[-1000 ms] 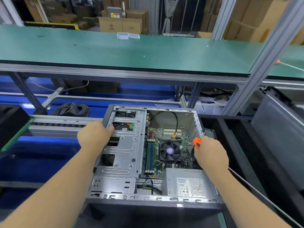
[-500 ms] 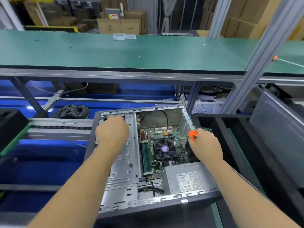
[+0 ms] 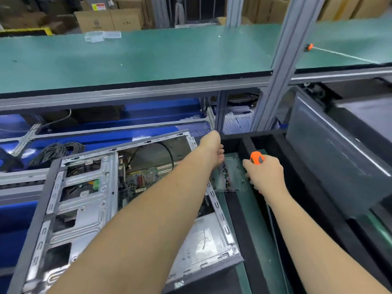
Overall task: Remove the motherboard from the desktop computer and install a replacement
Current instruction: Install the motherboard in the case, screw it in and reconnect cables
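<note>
The open desktop case (image 3: 80, 209) lies on its side, turned at an angle, with its silver drive cage towards me. The green motherboard (image 3: 144, 179) shows inside, partly hidden by my left forearm, and the grey power supply (image 3: 203, 240) sits at the near end. My left hand (image 3: 212, 149) reaches across the case to a clear tray of small parts (image 3: 233, 177). Its fingers point down at the tray's far edge, and any grasp is hidden. My right hand (image 3: 267, 177) grips an orange-handled screwdriver (image 3: 256, 158) just right of the tray.
A green bench top (image 3: 148, 56) runs across the back, with an aluminium post (image 3: 282, 60) rising at the right. Coiled black cable (image 3: 57, 151) lies left of the case. Black foam dividers (image 3: 237, 219) and a grey panel (image 3: 339, 155) stand to the right.
My left hand left the drive cage and swung right across the case to the clear tray. The case now sits rotated and further left in view. My right hand keeps the screwdriver.
</note>
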